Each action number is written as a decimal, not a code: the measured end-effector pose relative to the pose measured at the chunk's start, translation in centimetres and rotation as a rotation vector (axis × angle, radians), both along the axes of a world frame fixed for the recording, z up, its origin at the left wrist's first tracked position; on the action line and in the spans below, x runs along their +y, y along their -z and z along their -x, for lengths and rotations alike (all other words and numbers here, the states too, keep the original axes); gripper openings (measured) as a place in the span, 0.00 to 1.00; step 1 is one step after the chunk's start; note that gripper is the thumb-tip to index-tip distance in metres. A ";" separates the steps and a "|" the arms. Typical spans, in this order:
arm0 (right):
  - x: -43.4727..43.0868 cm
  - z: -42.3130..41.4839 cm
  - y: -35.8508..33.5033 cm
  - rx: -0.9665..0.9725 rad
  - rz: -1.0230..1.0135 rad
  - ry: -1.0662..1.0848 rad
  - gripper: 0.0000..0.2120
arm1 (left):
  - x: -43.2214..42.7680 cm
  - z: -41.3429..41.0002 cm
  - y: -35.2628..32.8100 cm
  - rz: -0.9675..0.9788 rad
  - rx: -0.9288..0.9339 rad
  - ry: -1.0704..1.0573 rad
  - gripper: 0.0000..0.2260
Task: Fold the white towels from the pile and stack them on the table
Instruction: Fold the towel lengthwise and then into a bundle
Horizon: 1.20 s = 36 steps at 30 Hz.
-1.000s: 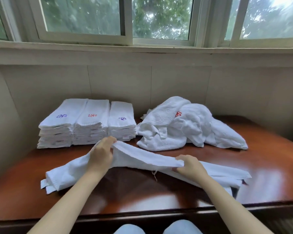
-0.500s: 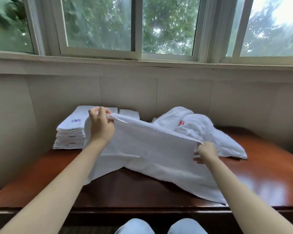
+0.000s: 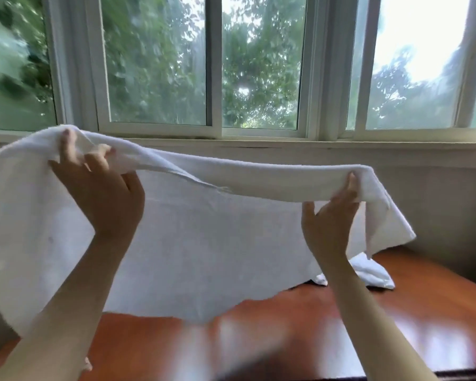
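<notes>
A white towel (image 3: 198,251) hangs spread in the air above the wooden table (image 3: 412,325), stretched between both raised hands. My left hand (image 3: 99,193) grips its top edge at the left, fingers curled into the cloth. My right hand (image 3: 333,213) pinches the top edge at the right, and a corner droops past it. The towel's lower edge hangs just over the table. A small part of the loose towel pile (image 3: 368,273) shows under the right corner. The folded stacks are hidden behind the hanging cloth.
A wide window (image 3: 259,67) with trees outside fills the upper view, above a pale sill and wall. The table's front edge runs along the bottom right.
Both hands have lifted the towel from the table up to window height and pulled it wide. The view has tilted upward, so the stacks and most of the pile are now covered.
</notes>
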State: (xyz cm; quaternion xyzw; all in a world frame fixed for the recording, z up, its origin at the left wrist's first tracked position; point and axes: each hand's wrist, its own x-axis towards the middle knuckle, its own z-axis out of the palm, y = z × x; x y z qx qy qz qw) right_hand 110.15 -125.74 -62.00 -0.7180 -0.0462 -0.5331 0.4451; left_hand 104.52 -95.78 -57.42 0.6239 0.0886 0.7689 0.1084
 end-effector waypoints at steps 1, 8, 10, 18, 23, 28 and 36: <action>0.0 -0.6 -0.3 -0.006 0.034 0.067 0.39 | 0.5 -0.6 -0.1 -0.025 -0.018 -0.044 0.12; -0.4 -10.5 3.8 0.460 0.272 0.038 0.40 | 4.7 -10.1 6.9 -0.031 0.878 0.117 0.24; -0.7 -12.6 8.1 0.774 0.337 -0.107 0.42 | 4.9 -12.1 12.3 0.055 1.253 0.204 0.30; 1.3 -12.0 26.4 1.163 0.828 -0.080 0.26 | 3.5 -10.2 31.2 0.153 1.661 0.159 0.25; 0.5 -13.5 26.2 1.185 0.835 -0.071 0.25 | 7.9 -10.3 30.3 0.362 1.643 0.188 0.30; 0.2 -14.1 26.3 1.177 0.834 -0.077 0.25 | 15.1 -7.6 30.5 0.344 1.728 -0.015 0.23; 1.6 -14.0 25.8 1.189 0.846 -0.031 0.20 | 18.2 -7.4 27.9 0.421 1.877 -0.246 0.23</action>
